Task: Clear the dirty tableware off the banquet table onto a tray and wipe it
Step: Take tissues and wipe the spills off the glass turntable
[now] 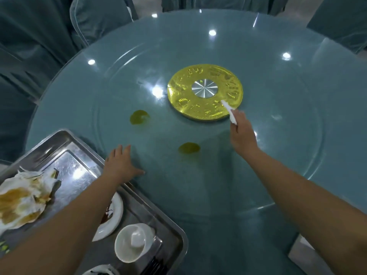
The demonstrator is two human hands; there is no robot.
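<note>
Curled fingers of the right hand (241,133) grip a slim white strip (229,111). It may be a folded wipe or a spoon handle; the view is too blurred to say which. Its far tip lies over the near right edge of the round gold embossed disc (184,92), which has a silver hub and sits at the middle of the round blue-green glass table (288,126). The right hand itself is just nearer than the disc, off its right side.

The left hand (121,163) holds nothing. It lies flat on the glass with fingers straight and spread, well nearer than the disc and to its left.

Two yellow-green oily puddles mark the glass. One (139,117) is just left of the disc; the other (188,147) is nearer than the disc, between the two hands.

A rectangular stainless-steel tray (59,136) sits at the table edge, far nearer than the disc and to its left, right beside the left hand. It carries a white plate heaped with brown-stained tissues (21,203), a small white saucer with dark sauce (116,215) partly hidden under the left forearm, and a round white ceramic bowl (121,247).

Blue-green fabric chair covers (39,36) stand beyond the disc around the far rim.
</note>
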